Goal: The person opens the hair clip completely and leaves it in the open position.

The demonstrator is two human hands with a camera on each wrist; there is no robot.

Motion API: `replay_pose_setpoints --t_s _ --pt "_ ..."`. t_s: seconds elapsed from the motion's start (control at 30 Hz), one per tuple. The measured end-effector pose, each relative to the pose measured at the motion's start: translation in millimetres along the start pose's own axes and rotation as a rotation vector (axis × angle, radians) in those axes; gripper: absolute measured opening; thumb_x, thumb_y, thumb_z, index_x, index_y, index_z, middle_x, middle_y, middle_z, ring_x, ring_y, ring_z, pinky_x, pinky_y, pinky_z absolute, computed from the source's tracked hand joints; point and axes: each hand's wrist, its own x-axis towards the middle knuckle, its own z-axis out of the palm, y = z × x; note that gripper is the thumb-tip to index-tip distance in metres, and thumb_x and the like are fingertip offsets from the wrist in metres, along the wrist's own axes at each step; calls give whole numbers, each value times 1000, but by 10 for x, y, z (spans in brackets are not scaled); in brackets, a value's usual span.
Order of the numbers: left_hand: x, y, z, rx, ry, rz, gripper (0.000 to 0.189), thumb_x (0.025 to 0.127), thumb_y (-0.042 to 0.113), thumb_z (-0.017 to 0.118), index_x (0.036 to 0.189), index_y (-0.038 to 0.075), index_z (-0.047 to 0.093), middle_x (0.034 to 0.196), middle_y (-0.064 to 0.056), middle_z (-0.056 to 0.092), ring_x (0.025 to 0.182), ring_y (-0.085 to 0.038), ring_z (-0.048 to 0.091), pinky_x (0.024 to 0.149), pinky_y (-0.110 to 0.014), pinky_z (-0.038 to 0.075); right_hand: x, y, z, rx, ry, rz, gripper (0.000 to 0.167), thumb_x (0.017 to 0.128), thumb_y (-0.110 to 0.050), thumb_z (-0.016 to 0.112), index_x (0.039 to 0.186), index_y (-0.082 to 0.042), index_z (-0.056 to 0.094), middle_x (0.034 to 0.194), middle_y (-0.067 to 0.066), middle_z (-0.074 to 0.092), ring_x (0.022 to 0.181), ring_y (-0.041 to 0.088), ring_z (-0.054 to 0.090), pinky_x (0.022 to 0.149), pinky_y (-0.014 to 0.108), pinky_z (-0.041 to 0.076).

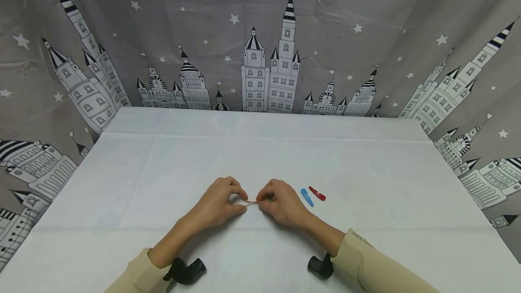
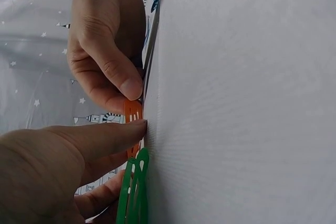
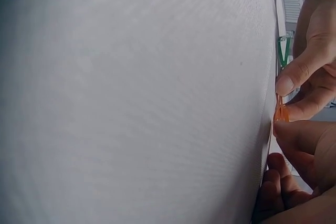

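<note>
An orange snap hair clip (image 2: 132, 109) lies between both hands, just over the white table, in the wrist views. In the head view it shows only as a thin line. My left hand (image 1: 220, 200) grips one end with thumb and fingers. From the other side, my right hand (image 1: 282, 202) pinches the opposite end between thumb and forefinger. Close to the left fingers is a green snap hair clip (image 2: 134, 190), its two arms spread in a V. The left hand hides it in the head view; I cannot tell whether it is held.
To the right of the right hand, a blue hair clip (image 1: 307, 197) and a red hair clip (image 1: 317, 193) lie on the white table (image 1: 260, 162). Behind the table hangs a grey curtain (image 1: 195, 12) printed with castles and stars. Black wrist cameras (image 1: 187, 271) sit below the forearms.
</note>
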Motion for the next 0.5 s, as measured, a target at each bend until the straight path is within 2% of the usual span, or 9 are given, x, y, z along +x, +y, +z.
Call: replay_pose_setpoints --t_s 0.5 --pt "11 -23 -2 -38 -17 -50 15 80 20 84 91 20 75 101 5 60 104 -24 51 89 -43 41 -32 -2 -45 29 -30 3 9 87 -10 73 95 -8 76 91 -3 63 83 14 54 74 30 44"
